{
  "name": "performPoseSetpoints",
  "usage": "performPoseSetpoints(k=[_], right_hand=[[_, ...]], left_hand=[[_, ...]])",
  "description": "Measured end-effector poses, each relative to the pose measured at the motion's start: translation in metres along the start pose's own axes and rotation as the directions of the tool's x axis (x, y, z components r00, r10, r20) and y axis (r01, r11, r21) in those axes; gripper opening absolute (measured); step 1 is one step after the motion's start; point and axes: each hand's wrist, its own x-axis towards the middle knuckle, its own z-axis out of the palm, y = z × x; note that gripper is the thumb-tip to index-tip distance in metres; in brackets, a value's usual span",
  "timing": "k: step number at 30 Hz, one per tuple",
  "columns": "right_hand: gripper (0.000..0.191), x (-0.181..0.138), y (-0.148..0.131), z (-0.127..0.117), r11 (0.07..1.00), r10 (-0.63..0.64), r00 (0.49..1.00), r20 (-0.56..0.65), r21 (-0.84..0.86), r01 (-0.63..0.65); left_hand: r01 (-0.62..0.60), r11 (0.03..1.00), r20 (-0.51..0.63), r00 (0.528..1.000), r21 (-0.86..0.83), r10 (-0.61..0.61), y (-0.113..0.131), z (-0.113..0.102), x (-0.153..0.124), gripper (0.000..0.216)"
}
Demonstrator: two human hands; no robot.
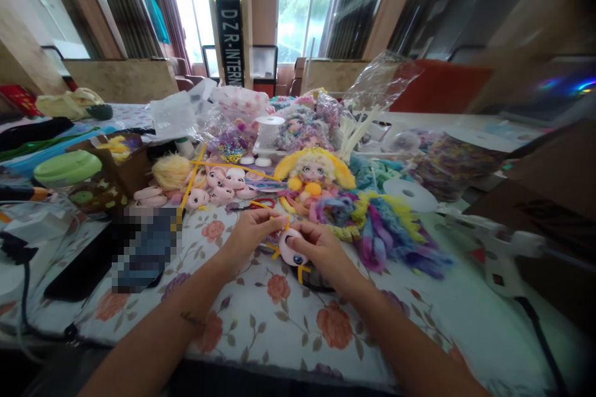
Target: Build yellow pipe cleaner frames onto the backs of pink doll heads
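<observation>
In the middle of the frame, the right hand (322, 250) holds a round, pale pink doll head (288, 252); the left hand (254, 231) pinches a thin yellow strip (287, 222). Looks half-made: no hair shows.

Bare forearms (167, 322), small dark tattoo (190, 317) on left

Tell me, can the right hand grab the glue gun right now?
Probably not just yet: the right hand is busy holding a small doll face. Nothing tall seems to stand between it and the glue gun, though.
</observation>
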Motion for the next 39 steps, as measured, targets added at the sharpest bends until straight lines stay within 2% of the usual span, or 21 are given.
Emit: performPoseSetpoints(k=[5,9,12,15,17,19,21,22,25,27,30,32,34,36,39], right_hand=[[0.012,0.002,0.003,-0.001,0.989,-0.100,0.992,0.076,-0.097,0.108],[0.022,0.000,-0.001,0.002,0.990,-0.107,0.994,0.008,-0.091,0.108],[0.024,-0.002,-0.003,0.007,0.994,-0.100,0.994,-0.052,-0.060,0.096],[0.023,-0.001,0.000,0.012,0.996,0.004,0.995,-0.102,0.084,0.005],[0.023,0.000,0.003,0.014,0.985,0.067,0.990,-0.123,0.163,-0.046],[0.023,0.001,0.005,0.014,0.979,0.094,0.986,-0.136,0.193,-0.067],[0.023,0.002,0.005,0.013,0.979,0.094,0.984,-0.151,0.195,-0.063],[0.022,0.002,0.005,0.013,0.979,0.089,0.983,-0.160,0.195,-0.057],[0.022,0.001,0.003,0.011,0.981,0.070,0.981,-0.183,0.189,-0.035],[0.021,0.000,0.002,0.011,0.984,0.054,0.982,-0.182,0.176,-0.021],[0.020,-0.001,0.001,0.011,0.992,0.021,0.988,-0.151,0.129,-0.001],[0.019,0.000,0.000,0.011,0.992,0.024,0.993,-0.112,0.124,-0.010],[0.017,0.000,-0.001,0.011,0.977,0.072,0.996,-0.051,0.205,-0.060],[0.015,0.001,-0.001,0.012,0.937,0.130,0.991,0.009,0.326,-0.126],[0.017,0.001,-0.002,0.013,0.886,0.178,0.983,0.032,0.429,-0.175]], left_hand=[[-0.055,0.998,-0.013,0.998,0.040,0.056,0.003,0.000,-0.001,0.026],[-0.091,0.995,-0.009,0.996,-0.052,0.090,0.002,0.005,-0.005,0.023],[-0.042,0.979,-0.040,0.999,-0.198,0.035,-0.003,0.012,-0.008,0.022],[0.035,0.949,-0.104,0.992,-0.313,-0.071,-0.008,0.017,-0.009,0.021],[0.001,0.964,-0.153,0.987,-0.266,-0.043,-0.008,0.018,-0.009,0.021],[-0.107,0.989,-0.170,0.981,-0.098,0.089,-0.008,0.016,-0.008,0.021],[-0.180,0.983,-0.132,0.974,0.045,0.185,-0.007,0.012,-0.006,0.023],[-0.178,0.982,-0.114,0.976,0.067,0.184,-0.007,0.010,-0.005,0.026],[-0.080,0.997,-0.091,0.993,0.009,0.080,-0.008,0.005,-0.001,0.037],[-0.069,0.998,-0.062,0.996,-0.006,0.068,-0.008,0.003,0.000,0.036],[-0.157,0.987,0.010,0.988,0.032,0.157,-0.007,0.003,0.000,0.025],[-0.219,0.974,0.008,0.976,0.064,0.219,-0.005,0.004,-0.002,0.018],[-0.246,0.967,-0.023,0.969,0.058,0.248,-0.004,0.006,-0.003,0.015],[-0.171,0.983,-0.033,0.985,-0.064,0.169,-0.003,0.009,-0.004,0.013],[0.072,0.930,-0.013,0.997,-0.360,-0.082,-0.006,0.015,-0.004,0.015]])
